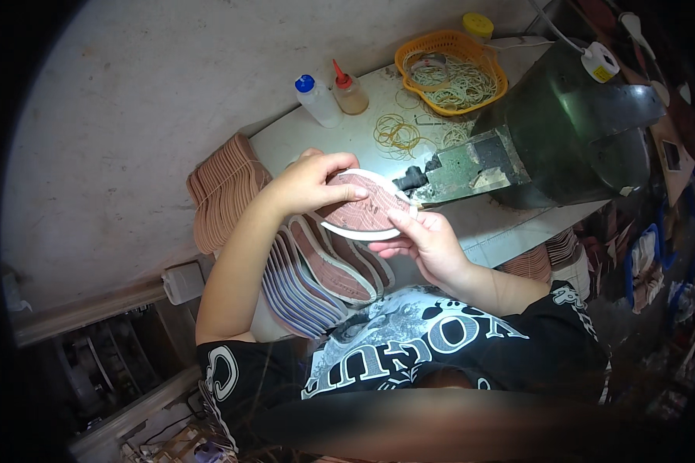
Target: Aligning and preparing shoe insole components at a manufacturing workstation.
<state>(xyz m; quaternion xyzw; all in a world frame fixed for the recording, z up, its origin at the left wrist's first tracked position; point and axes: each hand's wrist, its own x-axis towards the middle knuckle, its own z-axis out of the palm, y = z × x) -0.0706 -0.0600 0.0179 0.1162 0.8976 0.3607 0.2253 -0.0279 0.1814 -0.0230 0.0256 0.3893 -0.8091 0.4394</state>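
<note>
My left hand and my right hand both grip a pinkish-brown shoe sole with a white rim. The left thumb lies across its patterned face near the left end, while the right thumb presses on the end by the machine. My other right fingers curl beneath it. The sole's far edge is close to the dark working head of a green machine; I cannot tell whether they touch. Below my hands, a loose sole rests on a row of similar soles with bluish edges.
A bundled stack of soles stands at the table's left. Along the back are a blue-capped bottle, a red-tipped bottle, loose rubber bands and an orange basket of bands. More stacked soles lie at the right.
</note>
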